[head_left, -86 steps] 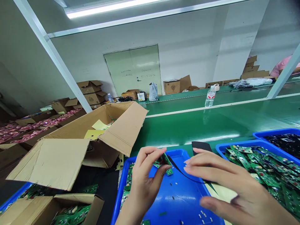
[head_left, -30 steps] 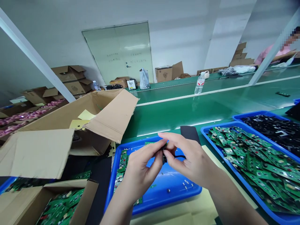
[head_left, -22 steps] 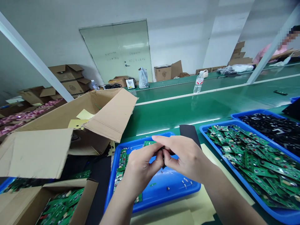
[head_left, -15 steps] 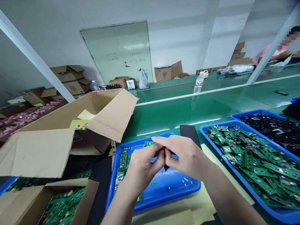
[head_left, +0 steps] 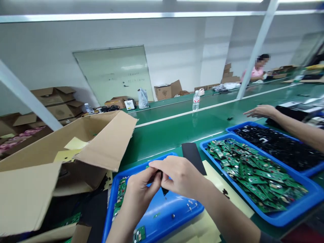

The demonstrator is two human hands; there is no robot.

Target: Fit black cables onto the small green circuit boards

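My left hand (head_left: 143, 187) and my right hand (head_left: 178, 173) meet fingertip to fingertip above a blue tray (head_left: 182, 216). Pinched between them is a small dark piece (head_left: 164, 191), mostly covered by my fingers; its kind is hard to make out. Green circuit boards (head_left: 120, 192) lie along the left side of this tray. Another circuit board (head_left: 139, 233) rests near its front edge, and a few tiny white parts (head_left: 191, 204) are scattered at the right.
Right of me stand a blue tray heaped with circuit boards (head_left: 243, 168) and another of black parts (head_left: 275, 145). A co-worker's hand (head_left: 262, 110) reaches over the latter. An open carton (head_left: 106, 141) is at left; a water bottle (head_left: 196, 100) stands behind.
The view has swung right and up, so things sit farther left. A co-worker's arm has come in at the right. My hands remain together on the dark piece.
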